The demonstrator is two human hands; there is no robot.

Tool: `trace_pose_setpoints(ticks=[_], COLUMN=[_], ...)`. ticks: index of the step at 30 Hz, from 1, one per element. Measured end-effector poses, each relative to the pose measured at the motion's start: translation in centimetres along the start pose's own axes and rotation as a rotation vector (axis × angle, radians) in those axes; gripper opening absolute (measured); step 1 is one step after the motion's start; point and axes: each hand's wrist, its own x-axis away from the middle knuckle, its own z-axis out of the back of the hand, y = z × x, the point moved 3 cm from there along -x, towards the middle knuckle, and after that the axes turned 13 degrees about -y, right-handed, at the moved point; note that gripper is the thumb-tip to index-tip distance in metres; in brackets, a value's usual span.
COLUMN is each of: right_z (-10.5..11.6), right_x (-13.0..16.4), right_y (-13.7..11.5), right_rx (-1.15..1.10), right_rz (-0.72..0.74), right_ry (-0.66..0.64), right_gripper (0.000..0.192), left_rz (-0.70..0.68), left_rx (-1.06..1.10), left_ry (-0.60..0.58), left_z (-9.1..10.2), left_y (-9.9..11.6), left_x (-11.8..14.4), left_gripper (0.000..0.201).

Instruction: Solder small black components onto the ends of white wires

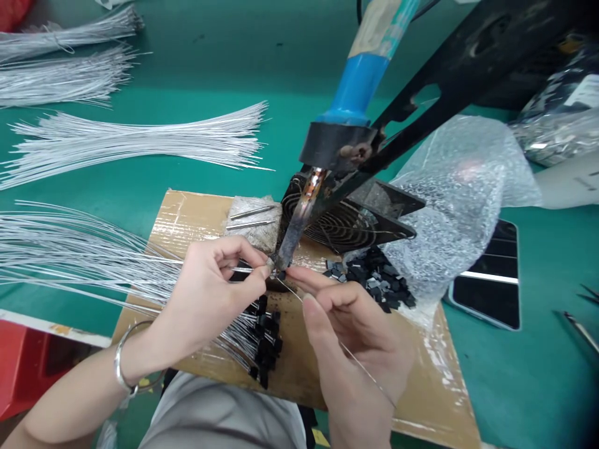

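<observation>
A soldering iron [353, 87] with a blue handle is held in a black bracket, its tip pointing down. Just left of the tip, my left hand [201, 299] is closed in a pinch on a thin white wire. Close to the tip and my right fingertips sits a small black piece [281, 275]. Between thumb and fingers, my right hand [358, 337] grips a thin strand of solder wire [362, 366], whose end reaches toward the tip. The exact contact at the tip is too small to make out. Below my left hand lie wires with black ends [266, 340].
Under the work is a taped cardboard sheet [435, 386]. Loose black parts [374, 274] lie right of a round fan guard [346, 224]. Bundles of white wires [140, 140] spread leftward. A plastic bag [458, 168], a phone [491, 299] and tweezers [580, 327] are at right.
</observation>
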Motion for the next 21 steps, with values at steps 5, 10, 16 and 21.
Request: trace_pose_setpoints(ticks=[5, 10, 16, 21], right_z=[-0.01, 0.03, 0.04, -0.03], right_x=[0.06, 0.19, 0.21, 0.19], right_y=[-0.01, -0.01, -0.03, 0.03], right_rx=[0.000, 0.004, -0.005, -0.001], right_rz=[-0.011, -0.023, -0.029, -0.026], right_ry=[0.012, 0.017, 0.015, 0.021], right_gripper=[0.019, 0.019, 0.019, 0.019], left_rz=[0.010, 0.006, 0.000, 0.002], left_rx=[0.001, 0.005, -0.012, -0.015], left_ry=[0.011, 0.003, 0.002, 0.002], left_z=[0.09, 0.07, 0.09, 0.15], left_y=[-0.06, -0.02, -0.11, -0.21], left_x=[0.04, 0.10, 0.11, 0.17], left_gripper=[0.009, 0.008, 0.008, 0.007])
